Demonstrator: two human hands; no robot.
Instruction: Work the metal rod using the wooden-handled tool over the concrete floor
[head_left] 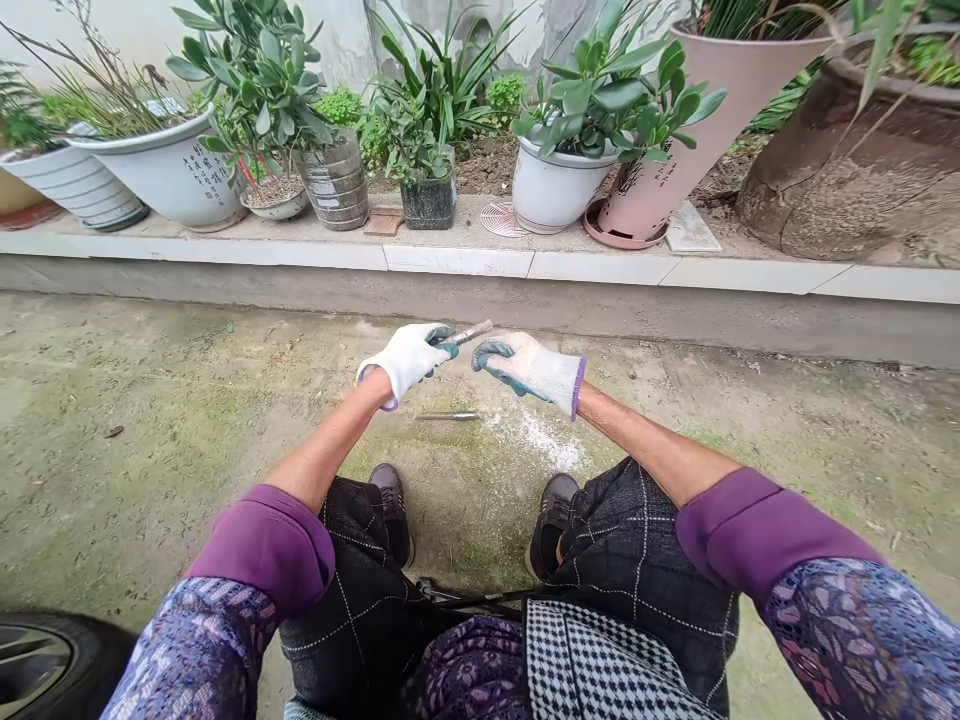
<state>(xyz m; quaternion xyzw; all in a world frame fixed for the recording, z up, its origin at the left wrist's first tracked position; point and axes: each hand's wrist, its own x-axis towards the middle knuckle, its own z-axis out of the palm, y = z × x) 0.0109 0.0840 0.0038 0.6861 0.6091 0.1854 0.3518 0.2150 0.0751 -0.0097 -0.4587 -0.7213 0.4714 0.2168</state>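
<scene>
**Rod Held at One End Between Gloved Hands**

The left hand (409, 358) grips a slender rod (474, 331) near one end. The free length points toward the right hand (529, 368); this grip presumably keeps that length exposed. The right hand is just beside the rod's tip, apart from it, fingers curled; whether they enclose anything cannot be told. The coated gloves probably improve purchase on a narrow shaft.

A second rod (448, 415) lies flat on the concrete ground (247, 400), below the hands, apparently placed within easy reach. White granules (551, 440) are scattered beside it. The shoes (390, 505) stand apart, leaving the floor between them unobstructed. Potted plants (574, 110) line the ledge (457, 258) ahead.
</scene>
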